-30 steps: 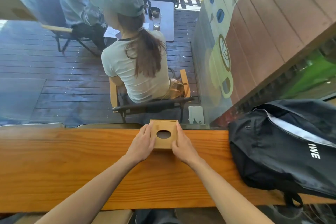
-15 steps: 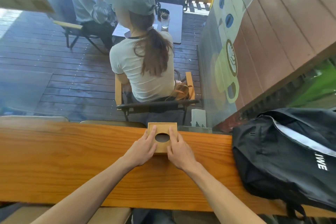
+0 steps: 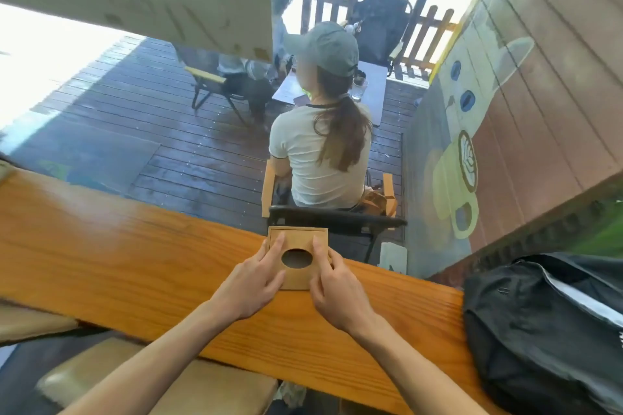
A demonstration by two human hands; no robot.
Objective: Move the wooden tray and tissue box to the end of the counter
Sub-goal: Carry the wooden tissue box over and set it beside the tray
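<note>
The left hand (image 3: 251,283) and the right hand (image 3: 337,290) grasp the wooden tissue box (image 3: 298,256) from both sides at the counter's (image 3: 118,256) far edge.

A black fabric backpack (image 3: 546,330) with a white stripe lies on the right end of the long orange-brown wooden table (image 3: 111,256). Beyond the glass, a person in a grey cap and white T-shirt (image 3: 320,158) sits with their back turned on a wood-armed chair (image 3: 337,217), facing a small grey table (image 3: 372,91) that carries a clear drinking glass (image 3: 359,88). A dark wooden deck (image 3: 141,131) spreads underneath them. A painted yellow coffee-mug mural (image 3: 455,185) covers the brown plank wall at right. A tan cushioned stool (image 3: 188,387) sits below the near edge.
</note>
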